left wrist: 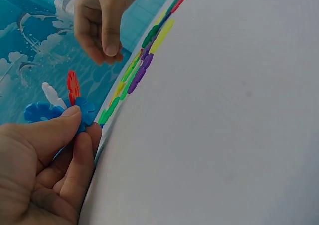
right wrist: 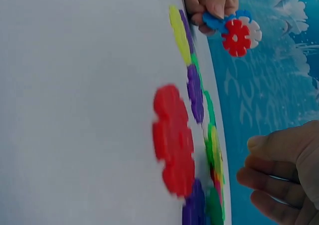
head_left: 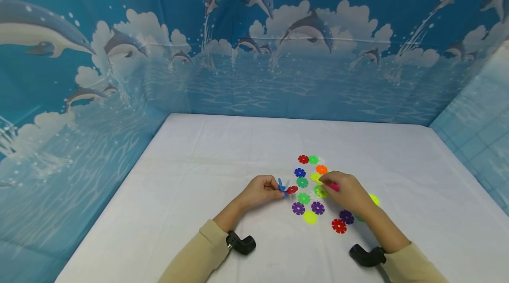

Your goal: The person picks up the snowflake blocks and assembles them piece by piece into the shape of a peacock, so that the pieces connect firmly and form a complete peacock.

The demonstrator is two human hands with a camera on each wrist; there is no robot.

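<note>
My left hand (head_left: 260, 192) pinches a small joined cluster of notched plastic snowflake discs. Blue discs (left wrist: 42, 112) sit between thumb and fingers, with a red disc (left wrist: 73, 87) and a white disc (left wrist: 53, 95) slotted upright into them. My right hand (head_left: 347, 192) hovers over the loose discs, fingers loosely bent and thumb apart from them in the right wrist view, nothing between them. Below it lie a pink disc (head_left: 335, 186) and a yellow-green disc (head_left: 320, 191), partly covered by the hand in the head view.
More loose discs lie flat on the white table (head_left: 199, 164): a blue disc (head_left: 300, 172), an orange disc (head_left: 321, 169), a purple disc (head_left: 298, 208), a yellow disc (head_left: 310, 217) and a red disc (head_left: 339, 226). A dolphin-print curtain (head_left: 254, 75) stands behind the table.
</note>
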